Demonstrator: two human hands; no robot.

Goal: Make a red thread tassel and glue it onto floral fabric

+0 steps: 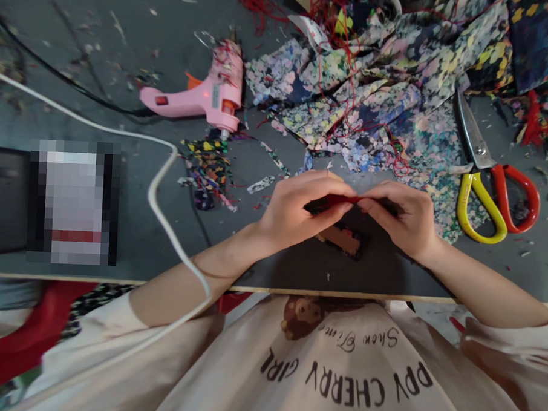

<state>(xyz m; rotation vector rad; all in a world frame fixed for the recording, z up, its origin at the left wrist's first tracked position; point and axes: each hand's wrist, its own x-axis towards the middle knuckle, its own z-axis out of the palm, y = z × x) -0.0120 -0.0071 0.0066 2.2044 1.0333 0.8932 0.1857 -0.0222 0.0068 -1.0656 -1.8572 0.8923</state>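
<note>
Between my two hands a small strip of red material [336, 200] is pinched, just above the table's near part. My left hand [304, 204] grips its left part between thumb and fingers. Close beside it, fingertips nearly touching, my right hand [403, 214] pinches the right end. Below them on the table lies a small brown piece with dark patterned edges [343, 240]. A pink glue gun [192, 99] rests on its side at the upper left of my hands. Scissors with one yellow and one red handle [487, 172] lie to the right.
Floral fabric scraps [351, 100] and tangled red threads [348, 69] cover the upper right. Small patterned scraps [207, 172] lie left of my hands. A white cable [164, 225] crosses my left forearm. A blurred-out device [74, 203] sits at the left.
</note>
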